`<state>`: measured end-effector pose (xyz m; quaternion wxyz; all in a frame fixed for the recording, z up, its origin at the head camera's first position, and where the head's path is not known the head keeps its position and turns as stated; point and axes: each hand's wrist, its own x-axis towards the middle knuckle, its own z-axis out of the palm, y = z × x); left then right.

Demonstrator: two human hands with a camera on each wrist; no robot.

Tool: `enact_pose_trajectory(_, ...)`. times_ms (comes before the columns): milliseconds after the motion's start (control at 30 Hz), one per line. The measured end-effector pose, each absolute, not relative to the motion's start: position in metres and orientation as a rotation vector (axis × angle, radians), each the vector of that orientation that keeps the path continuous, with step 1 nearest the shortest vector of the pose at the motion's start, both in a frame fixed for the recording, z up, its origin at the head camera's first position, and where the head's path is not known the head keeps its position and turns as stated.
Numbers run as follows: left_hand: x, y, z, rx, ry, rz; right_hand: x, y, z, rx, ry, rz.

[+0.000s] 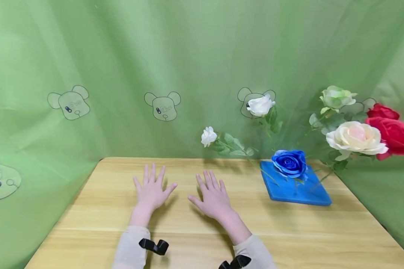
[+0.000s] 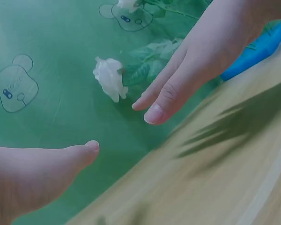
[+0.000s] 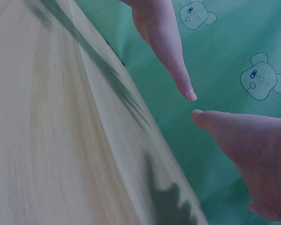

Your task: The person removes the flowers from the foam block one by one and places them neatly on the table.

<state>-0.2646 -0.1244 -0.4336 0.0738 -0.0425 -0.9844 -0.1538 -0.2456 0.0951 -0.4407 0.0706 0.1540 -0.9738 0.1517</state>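
Note:
Both hands are held over the wooden table with fingers spread and straight, their shadows falling on the wood. My left hand (image 1: 151, 192) holds nothing; its thumb (image 2: 77, 157) shows at lower left in the left wrist view. To its right, my right hand (image 1: 214, 200) is likewise bare, thumb pointing toward the left hand. Right of both hands, a blue foam slab (image 1: 299, 194) lies on the table. Over it stands a blue rose (image 1: 289, 163). A small white rose (image 1: 208, 136) leans left from the slab, and a taller white rose (image 1: 260, 105) rises behind.
A cream rose (image 1: 355, 138), a pale green rose (image 1: 338, 97) and red roses (image 1: 395, 136) spread out at the right, reaching past the table's edge. Green cloth (image 1: 188, 56) with bear outlines hangs behind the wooden table (image 1: 175, 239). Black mounts (image 1: 155, 246) sit on both sleeves.

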Motion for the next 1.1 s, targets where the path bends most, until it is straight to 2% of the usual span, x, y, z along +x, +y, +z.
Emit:
enact_pose_trajectory(533, -0.254, -0.118, -0.400, -0.175, -2.924, -0.502, -0.220, 0.120, -0.416, 0.513, -2.877, 0.324)
enact_pose_trajectory(1100, -0.238, -0.094, -0.378, -0.335, -2.824, -0.498, -0.169, 0.203, -0.423, 0.562, -2.775, 0.222)
